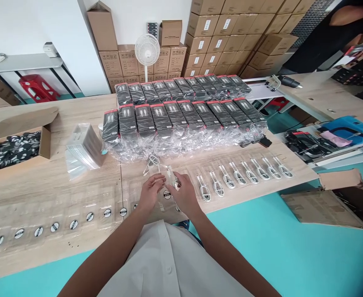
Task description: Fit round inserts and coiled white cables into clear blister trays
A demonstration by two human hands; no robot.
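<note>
Both my hands meet over the front of the wooden table [45, 181]. My left hand [149, 193] pinches the edge of a clear plastic tray [166, 187] with a round black-and-white sticker. My right hand [184, 194] presses a coiled white cable [175, 181] into that tray, fingers curled. A small heap of loose white cables [152, 161] lies just beyond my fingers. To the right runs a row of several clear trays with coiled cables in them [240, 175]. To the left lies a row of several stickered trays without cables [54, 225].
Two rows of black boxed cables in clear wrap [181, 115] stand behind. A stack of clear trays [84, 144] and an open carton of dark items [14, 150] sit at left. Stacked cartons [231, 37] and a fan [147, 49] line the back. Another person [326, 37] stands at far right.
</note>
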